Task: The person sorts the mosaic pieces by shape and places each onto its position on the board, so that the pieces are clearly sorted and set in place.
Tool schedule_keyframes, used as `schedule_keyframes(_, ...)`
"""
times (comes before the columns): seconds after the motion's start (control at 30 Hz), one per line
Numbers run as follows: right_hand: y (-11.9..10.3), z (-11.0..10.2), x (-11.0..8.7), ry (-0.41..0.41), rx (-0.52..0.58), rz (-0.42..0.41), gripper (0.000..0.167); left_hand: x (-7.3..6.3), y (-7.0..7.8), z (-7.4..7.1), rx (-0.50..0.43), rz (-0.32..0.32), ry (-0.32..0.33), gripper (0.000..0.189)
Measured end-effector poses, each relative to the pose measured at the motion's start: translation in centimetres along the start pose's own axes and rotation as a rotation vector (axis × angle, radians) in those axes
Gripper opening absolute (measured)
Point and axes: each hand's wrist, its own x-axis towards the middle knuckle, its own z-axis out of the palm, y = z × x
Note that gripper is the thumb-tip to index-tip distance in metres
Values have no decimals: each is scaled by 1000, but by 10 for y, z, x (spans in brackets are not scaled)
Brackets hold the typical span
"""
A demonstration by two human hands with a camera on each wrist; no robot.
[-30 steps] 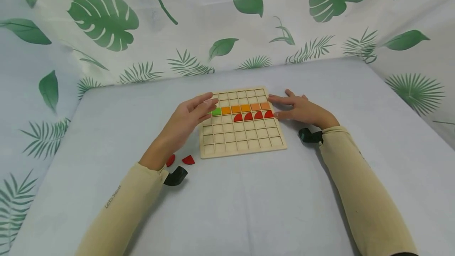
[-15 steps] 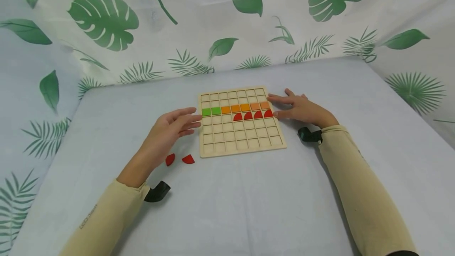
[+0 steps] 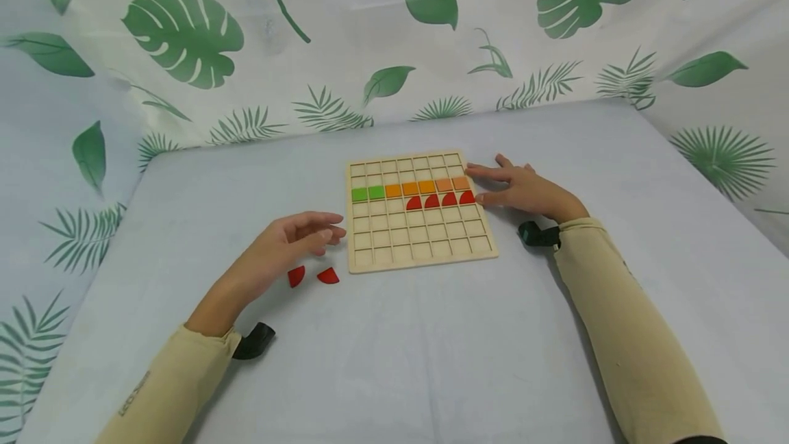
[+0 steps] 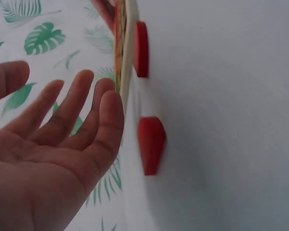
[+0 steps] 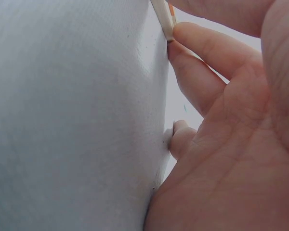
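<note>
A wooden grid board (image 3: 422, 250) lies on the table. One row of its cells carries two green squares (image 3: 368, 193) and several orange squares (image 3: 409, 188); the row in front has several red quarter-circle pieces (image 3: 448, 199) at its right end. Two loose red quarter-circle pieces, one (image 3: 296, 276) under the left hand's edge and another (image 3: 329, 276) nearer the board, lie to the board's front left. My left hand (image 3: 286, 245) hovers left of the board, fingers relaxed and holding nothing. My right hand (image 3: 524, 190) rests with extended fingertips against the board's right edge.
A pale cloth covers the table (image 3: 394, 362). Behind it hangs a white backdrop (image 3: 345, 46) printed with green leaves. Each wrist wears a black camera, the left one (image 3: 255, 341) and the right one (image 3: 537, 233), close over the cloth.
My left hand has drawn back from over the board toward the front left, uncovering the leftmost green square, and now hangs near the loose red pieces. The right hand stays in place.
</note>
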Motion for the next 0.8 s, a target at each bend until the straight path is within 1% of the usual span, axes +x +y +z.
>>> schedule_keyframes(0.17,1,1,-2,5,3,-20,74,0,-7,-4,104,-20,-61,49)
schedule_keyframes(0.4,-1,1,-3,3,12,-20,73,-1,-13,-14,308,-27,-140,41)
schedule_keyframes(0.47,-2,0,-3,3,10,-17,73,0,-15,-16,348,-3,-168,39)
schedule_keyframes(0.63,-3,-1,-3,5,-1,-12,73,3,-18,-15,446,112,-233,30)
schedule_keyframes(0.7,-3,-1,-3,5,-5,-8,73,3,-19,-14,474,131,-245,26)
schedule_keyframes(0.8,-3,-1,-3,4,-7,-5,73,3,-20,-12,506,131,-240,21)
